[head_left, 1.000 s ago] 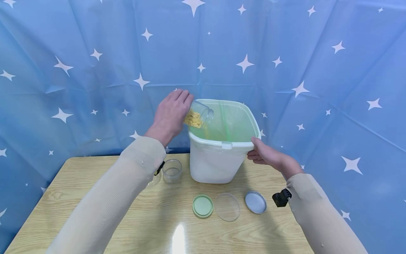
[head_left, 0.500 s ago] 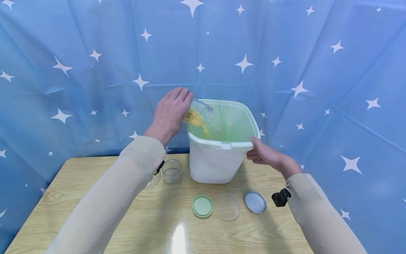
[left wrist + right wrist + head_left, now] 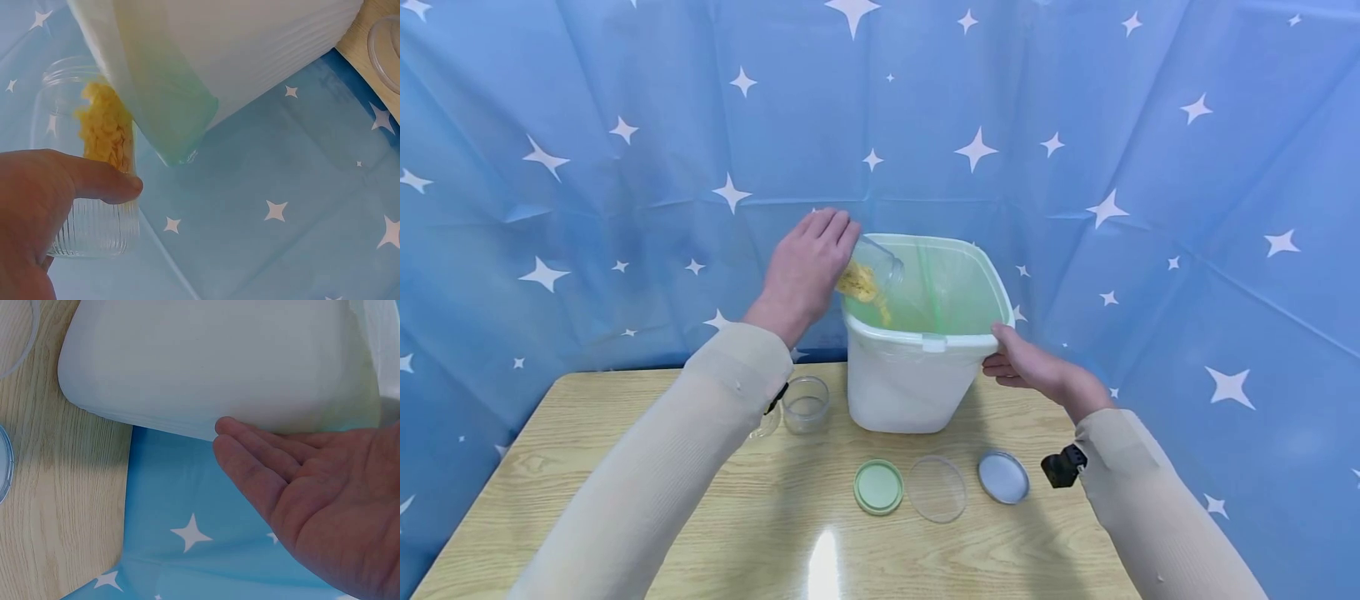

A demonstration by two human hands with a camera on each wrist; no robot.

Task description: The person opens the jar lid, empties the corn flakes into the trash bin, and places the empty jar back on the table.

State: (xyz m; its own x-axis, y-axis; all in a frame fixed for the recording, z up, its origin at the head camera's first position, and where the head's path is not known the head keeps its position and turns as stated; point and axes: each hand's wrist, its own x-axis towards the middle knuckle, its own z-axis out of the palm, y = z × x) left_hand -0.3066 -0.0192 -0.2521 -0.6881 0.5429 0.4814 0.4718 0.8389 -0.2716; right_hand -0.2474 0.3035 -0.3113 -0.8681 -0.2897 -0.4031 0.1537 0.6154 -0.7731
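My left hand (image 3: 805, 271) grips a clear ribbed jar (image 3: 94, 228), tipped with its mouth over the bin. Yellow flakes (image 3: 859, 282) lie along the jar's lower side, and some fall from its mouth. The white bin (image 3: 898, 387) stands on the table, lined with a pale green bag (image 3: 962, 287) folded over its rim. My right hand (image 3: 1030, 365) holds the bin's near right corner, thumb on the rim and fingers beneath it. In the right wrist view those fingers (image 3: 250, 465) lie nearly straight along the bin's side.
On the wooden table (image 3: 640, 467), a green lid (image 3: 878, 488), a clear disc (image 3: 937, 490) and a grey-blue lid (image 3: 1003, 478) lie before the bin. A clear container (image 3: 806, 408) stands left of it; another (image 3: 765, 427) is partly behind my left sleeve. A starry blue curtain (image 3: 662, 200) hangs behind.
Flakes have poured from the jar into the bin, the stream thickening half a second ago and continuing now. Both hands have stayed nearly in place.
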